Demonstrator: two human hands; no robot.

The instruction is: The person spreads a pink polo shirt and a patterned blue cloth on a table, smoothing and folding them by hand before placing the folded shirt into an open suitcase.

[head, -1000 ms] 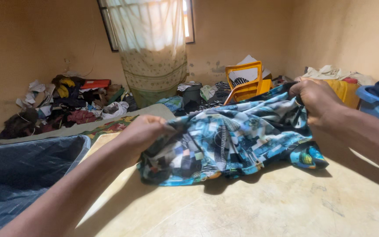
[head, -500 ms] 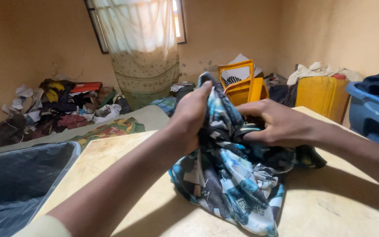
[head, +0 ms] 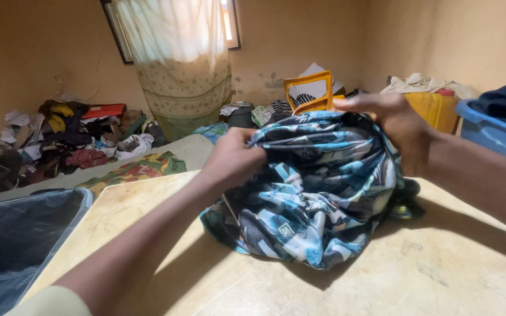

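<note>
Patterned blue garment (head: 317, 193) hangs bunched between both hands, its lower folds resting on the pale tabletop (head: 417, 275). It is neither spread flat nor folded: the cloth is gathered into loose pleats, so whatever neatening it is getting looks, by my judgement, barely begun. The left hand (head: 232, 161) is closed in a fist on one upper edge (fingers curled tight into the fabric). The right hand (head: 396, 120) pinches the opposite edge, raised a little higher, knuckles toward the camera. Both forearms reach forward. A dark-lined bin (head: 13, 234) sits at the left, a blue tub (head: 493, 131) at the right.
</note>
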